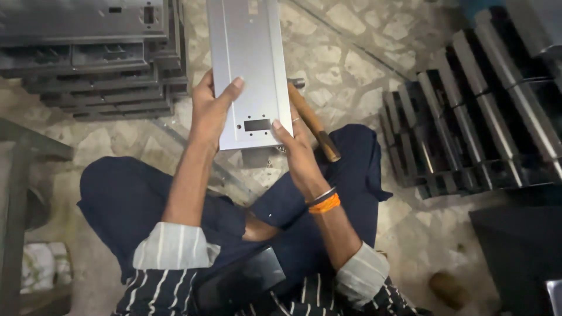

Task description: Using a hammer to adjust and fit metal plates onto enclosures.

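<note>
Panel: grey sheet-metal panel (249, 64) held flat over the lap, exposing its cut-outs.
Left hand (209, 111): closed on left edge.
Right hand (295, 146): closed on lower right corner.

**Both hands raised, fingers gripping**

The person is sitting cross-legged, both forearms reaching forward with sleeves rolled to the elbows. The left hand (209, 111) is clasping from the left, thumb stretched across the top. The right hand (297, 146) is gripping the near right corner, its wrist wearing bangles.
</note>
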